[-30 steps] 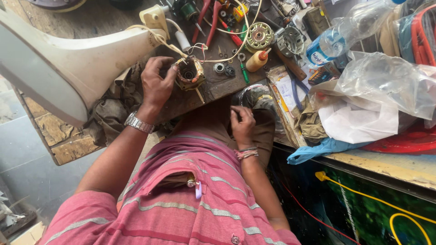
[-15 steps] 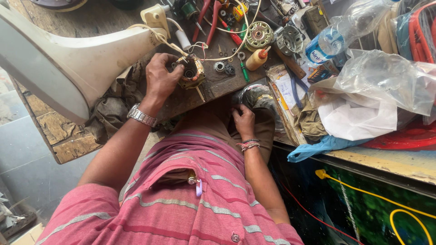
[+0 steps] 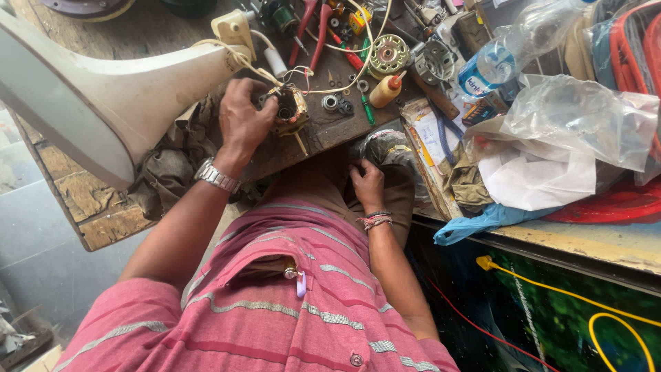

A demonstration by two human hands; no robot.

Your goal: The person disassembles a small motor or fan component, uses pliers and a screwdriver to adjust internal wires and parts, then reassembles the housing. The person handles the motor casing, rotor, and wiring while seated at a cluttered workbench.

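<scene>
Left hand (image 3: 244, 120) grips the square copper-wound motor stator (image 3: 288, 110) near the crowded wooden desk (image 3: 103, 213) edge; right hand (image 3: 367, 182) pinches a wrapped plastic bundle (image 3: 385, 146) below it.

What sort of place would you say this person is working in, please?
Most likely a small electrical repair workshop: the left hand holds a copper-wound motor stator on a worn wooden bench cluttered with red-handled pliers and a small glue bottle.

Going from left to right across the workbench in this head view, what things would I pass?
White horn-shaped housing → left hand → small copper-wound motor part → yellow glue bottle → plastic water bottle → crumpled clear plastic bag. The right hand sits lower, at a dark wrapped bundle.
</scene>
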